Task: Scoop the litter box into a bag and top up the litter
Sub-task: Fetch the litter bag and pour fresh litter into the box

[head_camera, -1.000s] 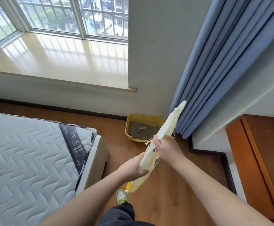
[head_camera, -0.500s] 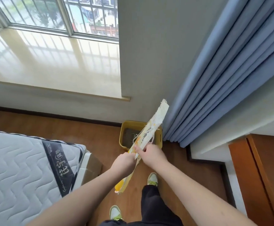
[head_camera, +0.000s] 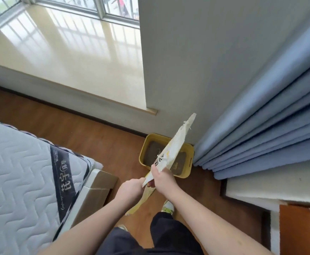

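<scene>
A yellow litter box with grey litter sits on the wooden floor against the wall, beside the curtain. A flat white and yellow litter bag slants up over the box, its torn top toward the wall. My right hand grips the bag near its middle. Just below and to the left, my left hand holds the bag's lower part. The bag's bottom end hangs toward my feet. A scoop lying in the litter is mostly hidden behind the bag.
A quilted mattress on a bed frame fills the left. Blue curtains hang at the right of the box. A window sill runs above the floor. A wooden piece of furniture stands at the lower right.
I have stepped closer to the litter box, which now looks larger and nearer my hands. Both hands keep hold of the bag, which has stayed slanted over the box.
</scene>
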`<state>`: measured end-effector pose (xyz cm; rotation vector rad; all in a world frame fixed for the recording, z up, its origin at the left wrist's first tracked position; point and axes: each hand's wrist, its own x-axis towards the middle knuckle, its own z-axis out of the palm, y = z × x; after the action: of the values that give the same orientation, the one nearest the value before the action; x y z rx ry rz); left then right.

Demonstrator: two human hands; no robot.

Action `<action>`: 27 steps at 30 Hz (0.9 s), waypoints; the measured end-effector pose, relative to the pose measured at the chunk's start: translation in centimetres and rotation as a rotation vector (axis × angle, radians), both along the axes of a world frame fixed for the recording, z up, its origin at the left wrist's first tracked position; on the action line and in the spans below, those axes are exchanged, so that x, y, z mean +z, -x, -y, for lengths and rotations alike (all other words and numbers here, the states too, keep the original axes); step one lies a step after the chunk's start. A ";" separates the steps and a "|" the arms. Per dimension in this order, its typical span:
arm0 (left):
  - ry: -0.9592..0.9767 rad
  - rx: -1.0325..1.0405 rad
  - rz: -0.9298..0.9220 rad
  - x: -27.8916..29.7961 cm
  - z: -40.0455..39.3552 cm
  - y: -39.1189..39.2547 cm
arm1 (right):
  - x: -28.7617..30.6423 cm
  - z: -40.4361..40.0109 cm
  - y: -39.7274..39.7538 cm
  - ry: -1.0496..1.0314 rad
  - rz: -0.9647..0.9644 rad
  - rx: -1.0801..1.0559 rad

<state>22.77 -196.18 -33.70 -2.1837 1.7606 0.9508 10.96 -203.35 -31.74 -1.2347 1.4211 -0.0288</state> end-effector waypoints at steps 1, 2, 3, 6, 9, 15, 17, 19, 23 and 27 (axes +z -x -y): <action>0.008 0.008 -0.009 -0.6 0.2 -0.1 | -0.6 0.2 0.0 -0.027 0.026 -0.010; 0.018 0.017 -0.020 -1.0 0.4 -0.2 | -1.4 0.2 0.0 -0.046 0.050 -0.023; 0.034 0.029 -0.040 -1.4 0.8 -0.4 | -2.0 0.4 0.0 -0.063 0.068 -0.037; 0.087 0.054 -0.092 -2.7 1.9 -0.8 | -3.4 1.3 -0.2 -0.064 0.106 -0.138; 0.096 0.082 -0.128 -4.5 2.7 -1.5 | -3.8 2.6 -0.8 -0.061 0.161 -0.216; -0.076 0.096 -0.138 -10.2 1.6 -3.9 | -6.0 3.6 -1.8 -0.071 0.235 -0.308; -0.115 0.081 -0.096 -12.2 1.1 -4.3 | -7.1 3.5 -2.2 -0.088 0.230 -0.323; -0.156 0.041 -0.040 -13.8 1.0 -4.6 | -8.4 3.2 -2.6 -0.105 0.211 -0.390; -0.211 -0.047 0.037 -15.6 0.6 -4.8 | -11.6 3.3 -3.2 -0.109 0.071 -0.558; -0.231 -0.107 0.057 -17.5 0.2 -5.4 | -15.0 3.6 -3.5 -0.106 -0.087 -0.560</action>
<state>28.13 -196.41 -51.23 -1.9363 1.6336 1.0006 14.46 -206.91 -46.77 -0.7284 1.7830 -0.2825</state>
